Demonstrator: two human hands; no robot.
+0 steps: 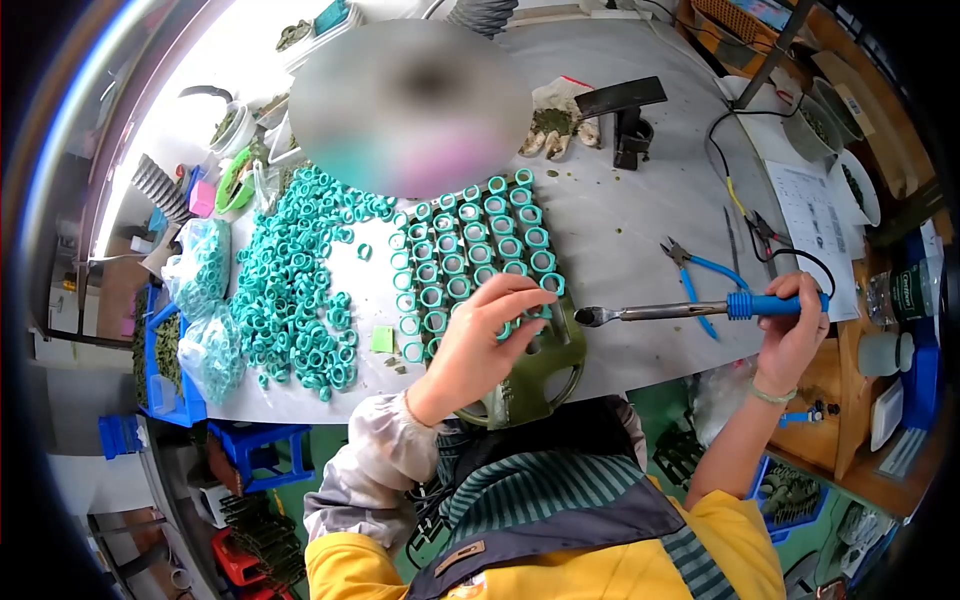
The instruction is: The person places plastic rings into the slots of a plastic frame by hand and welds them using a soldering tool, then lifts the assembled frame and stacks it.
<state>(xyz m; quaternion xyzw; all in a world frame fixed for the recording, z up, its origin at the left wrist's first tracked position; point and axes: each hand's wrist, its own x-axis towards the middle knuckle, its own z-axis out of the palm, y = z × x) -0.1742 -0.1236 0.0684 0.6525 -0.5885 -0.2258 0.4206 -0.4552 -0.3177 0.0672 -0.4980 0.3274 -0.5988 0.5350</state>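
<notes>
My left hand (482, 335) is over the near part of a dark green tree-shaped or rack-like plastic piece (530, 385) that carries rows of teal rings (470, 232). Its thumb and forefinger close around a teal ring (540, 312) near the right edge. My right hand (793, 328) grips the blue handle of a soldering iron (670, 310). The iron lies level, its dark, broad tip pointing left, close to the rack's right edge and apart from my left fingers. A large heap of loose teal rings (290, 280) covers the table to the left.
Blue-handled cutters (690, 285) lie behind the iron. A black stand (630, 130) and a stained glove (555, 120) sit farther back. Bags of teal rings (208, 350) rest at the left edge. The iron's cable (815, 262) loops at the right. A green square (382, 339) lies mid-table.
</notes>
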